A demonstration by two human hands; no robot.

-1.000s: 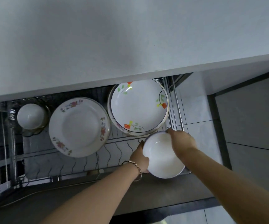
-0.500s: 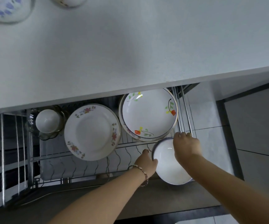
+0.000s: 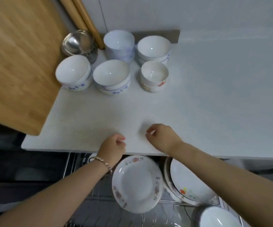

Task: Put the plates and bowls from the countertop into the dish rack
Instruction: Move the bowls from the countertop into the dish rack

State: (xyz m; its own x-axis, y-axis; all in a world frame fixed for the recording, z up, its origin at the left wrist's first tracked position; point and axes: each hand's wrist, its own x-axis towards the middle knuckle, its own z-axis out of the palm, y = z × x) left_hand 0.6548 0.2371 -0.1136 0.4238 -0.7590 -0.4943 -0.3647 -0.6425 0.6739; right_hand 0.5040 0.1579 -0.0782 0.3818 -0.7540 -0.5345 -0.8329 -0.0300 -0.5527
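Several stacks of white bowls stand at the back of the white countertop (image 3: 198, 99): a blue-patterned stack (image 3: 74, 73), another blue-patterned stack (image 3: 112, 77), a tall stack (image 3: 119, 45), a wide stack (image 3: 153, 49) and a small stack with red marks (image 3: 154, 76). My left hand (image 3: 112, 148) and my right hand (image 3: 162, 136) hover over the counter's front edge, fingers loosely curled, holding nothing. Below the counter, the wire dish rack (image 3: 149, 217) holds a floral-rimmed plate (image 3: 137, 184), an orange-flower plate (image 3: 190, 184) and a white bowl (image 3: 217, 217).
A wooden cutting board (image 3: 17, 63) covers the counter's left side. A steel bowl (image 3: 78, 42) and two wooden rolling pins (image 3: 85, 15) sit behind the bowl stacks. The white wall runs along the back. Dark cabinet space lies at lower left.
Both hands let go of the white bowl, left in the rack's front right corner, and rose to the countertop edge. The view swung up from the rack to the counter.
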